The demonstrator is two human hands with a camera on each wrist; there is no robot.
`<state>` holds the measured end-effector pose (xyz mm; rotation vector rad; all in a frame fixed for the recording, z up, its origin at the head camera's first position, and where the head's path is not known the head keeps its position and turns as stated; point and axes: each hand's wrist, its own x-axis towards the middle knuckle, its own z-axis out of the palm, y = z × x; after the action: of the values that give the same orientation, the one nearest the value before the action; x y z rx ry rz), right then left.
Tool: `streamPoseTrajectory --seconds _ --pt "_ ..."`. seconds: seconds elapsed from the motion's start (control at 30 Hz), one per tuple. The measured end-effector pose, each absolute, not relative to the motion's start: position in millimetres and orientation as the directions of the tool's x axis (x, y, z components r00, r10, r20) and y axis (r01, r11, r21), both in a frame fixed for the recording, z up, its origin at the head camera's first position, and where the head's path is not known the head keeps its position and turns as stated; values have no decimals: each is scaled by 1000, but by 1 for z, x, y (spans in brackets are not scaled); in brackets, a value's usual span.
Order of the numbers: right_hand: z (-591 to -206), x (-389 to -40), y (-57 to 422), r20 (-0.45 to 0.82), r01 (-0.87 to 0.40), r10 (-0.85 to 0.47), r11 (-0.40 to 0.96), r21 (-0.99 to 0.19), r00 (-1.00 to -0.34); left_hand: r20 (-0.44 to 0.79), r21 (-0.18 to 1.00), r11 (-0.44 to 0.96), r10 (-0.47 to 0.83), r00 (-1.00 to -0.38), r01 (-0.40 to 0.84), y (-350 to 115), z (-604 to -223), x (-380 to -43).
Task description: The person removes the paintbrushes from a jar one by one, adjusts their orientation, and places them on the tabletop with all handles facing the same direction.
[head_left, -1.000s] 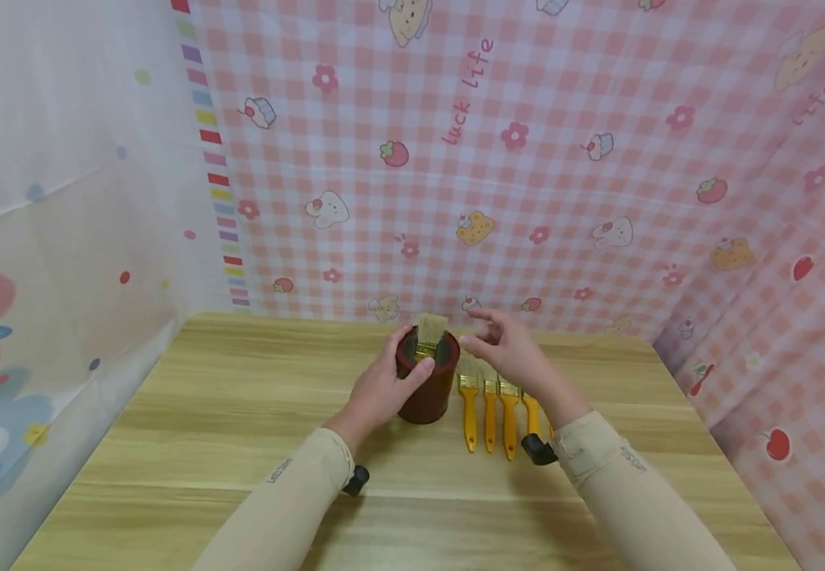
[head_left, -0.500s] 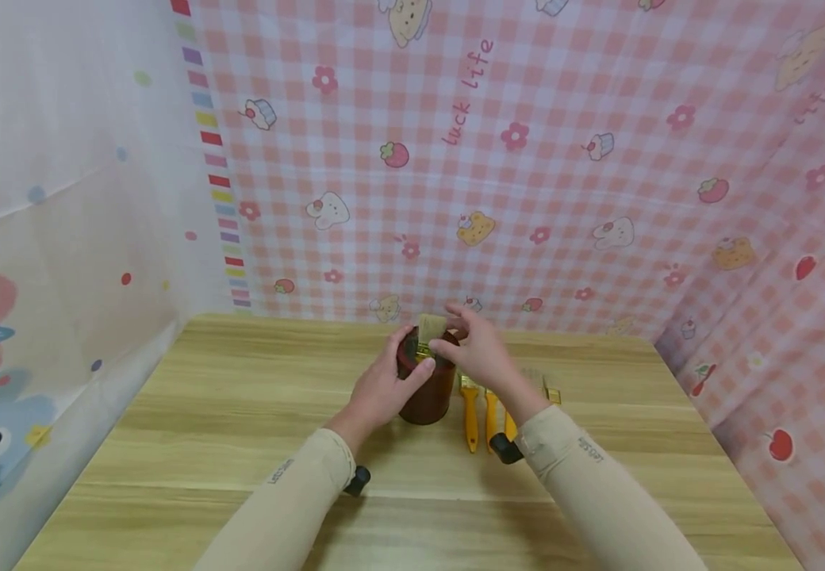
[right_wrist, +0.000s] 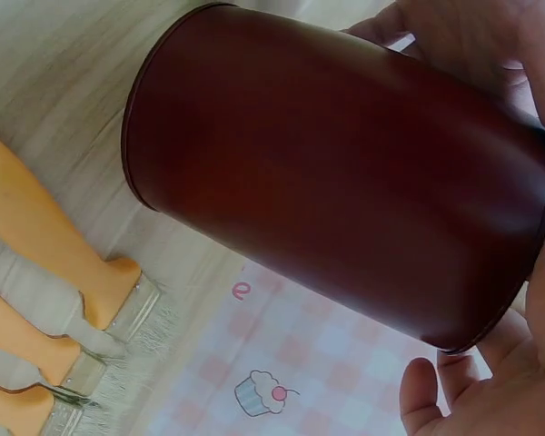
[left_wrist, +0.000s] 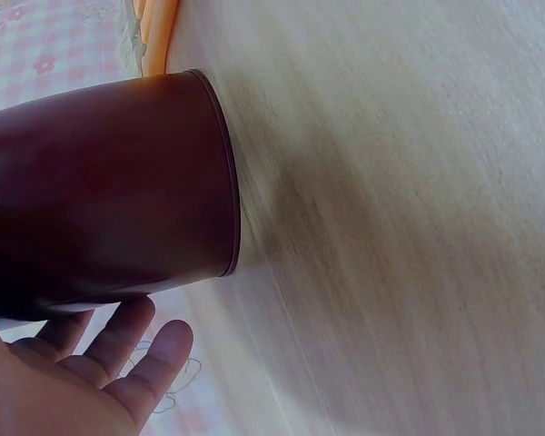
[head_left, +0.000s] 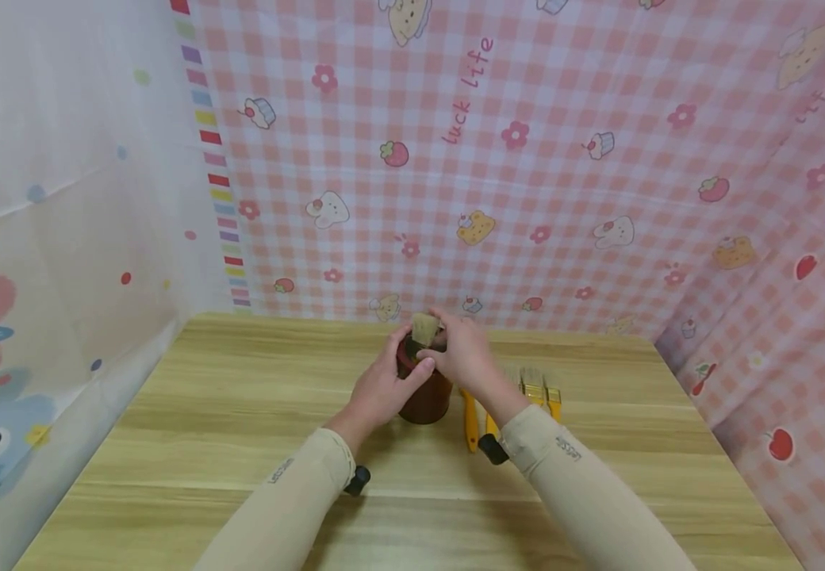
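A dark red-brown cylindrical pot (head_left: 425, 403) stands upright on the table. My left hand (head_left: 380, 388) grips its upper left side, thumb near the front rim; in the left wrist view some fingers (left_wrist: 132, 350) lie along the pot's wall (left_wrist: 109, 191). From the pot's mouth a paintbrush (head_left: 425, 328) sticks out, pale bristles up and slightly tilted, its handle hidden inside. My right hand (head_left: 468, 357) pinches this brush around its upper part, thumb in front and fingers behind. The right wrist view shows the pot (right_wrist: 336, 173) between both hands.
Several yellow-handled paintbrushes (head_left: 471, 424) lie in a row right of the pot, partly covered by my right forearm. Their handles (right_wrist: 64, 236) show in the right wrist view. A pink checked cloth (head_left: 384, 198) hangs behind the wooden table (head_left: 205, 412).
My right hand has moved left from beside the pot to the upright paintbrush and taken hold of it. The brush's bristles have turned and tilted slightly left. My left hand has stayed put.
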<state>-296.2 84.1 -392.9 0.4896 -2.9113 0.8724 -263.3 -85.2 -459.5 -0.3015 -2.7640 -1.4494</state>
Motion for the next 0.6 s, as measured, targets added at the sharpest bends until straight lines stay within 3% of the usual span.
streamPoseTrajectory --seconds 0.13,0.27,0.43,0.6 --pt "-397 -297 84 182 -324 -268 779 -536 -946 81 817 554 164 -983 159 -85 -459 -263" --pt "-393 -296 91 191 -314 -251 694 -648 -949 86 818 551 162 -983 163 -85 -459 -263" --pt "-365 -296 111 257 -303 -161 476 -826 -953 89 818 552 157 -983 163 -84 -461 -264" --pt "-326 -296 145 306 -295 -5 288 -911 -952 78 814 562 148 -986 149 -86 -460 -263"
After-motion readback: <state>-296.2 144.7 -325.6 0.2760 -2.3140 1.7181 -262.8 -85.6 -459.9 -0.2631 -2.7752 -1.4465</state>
